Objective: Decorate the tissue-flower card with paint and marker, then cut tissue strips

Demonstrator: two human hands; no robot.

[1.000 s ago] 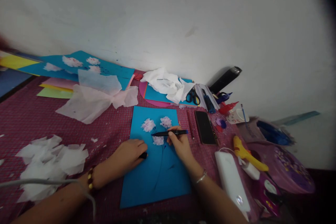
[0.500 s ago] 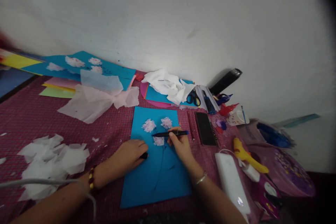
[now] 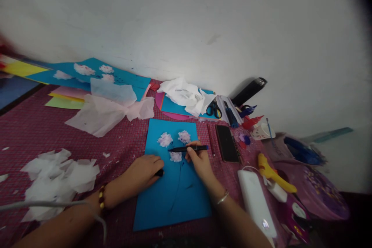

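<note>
A blue sheet of paper (image 3: 162, 209) lies on the table, bearing several pale tissue-paper flowers (image 3: 165, 139) and thin dark drawn stems. In my right hand (image 3: 199, 159) is a dark marker pen (image 3: 183, 148), held nearly level, its tip pointing left just below the left flower. Whether the tip touches the paper I cannot tell. My left hand (image 3: 148, 168) rests on the sheet's left edge, fingers closed around a black pen cap (image 3: 159, 172). The lower flower sits just under the marker.
Crumpled white tissue pieces (image 3: 61, 182) lie at the left, near a grey cable (image 3: 52, 203). Thin tissue sheets (image 3: 101, 112) and another flower-covered blue sheet (image 3: 122, 75) are behind. To the right are a phone (image 3: 227, 143), scissors (image 3: 214, 109), a yellow glue gun (image 3: 274, 172) and a white power strip (image 3: 257, 201).
Both hands and the marker stay almost in place. Only a very slight shift of the whole view shows.
</note>
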